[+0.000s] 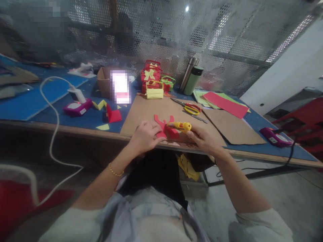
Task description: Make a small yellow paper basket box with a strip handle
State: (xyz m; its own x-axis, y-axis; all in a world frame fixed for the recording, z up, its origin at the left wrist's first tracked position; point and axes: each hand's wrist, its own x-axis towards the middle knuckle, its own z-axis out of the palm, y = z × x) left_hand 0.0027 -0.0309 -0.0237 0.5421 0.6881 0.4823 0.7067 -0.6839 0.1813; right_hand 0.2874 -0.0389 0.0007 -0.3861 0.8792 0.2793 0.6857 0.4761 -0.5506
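Observation:
A red bow-shaped cutout (172,133) lies flat on the cardboard sheet (137,109) near the table's front edge. My left hand (146,135) holds its left side down, fingertips pressed onto the red piece. My right hand (202,137) is closed round a yellow tube (183,126), which lies nearly level with its narrow end pointing left, over the middle of the cutout. Whether the tip touches the red surface I cannot tell. Behind the hands lie scissors (193,108) with red and yellow handles, and a thin craft knife (199,118).
Small red and yellow handbag-shaped pieces (154,93) stand at the back, beside a green bottle (193,81) and a steel flask (185,74). Coloured sheets (225,104) lie right. A purple device (77,107) with a white cable sits left, another purple device (275,137) right.

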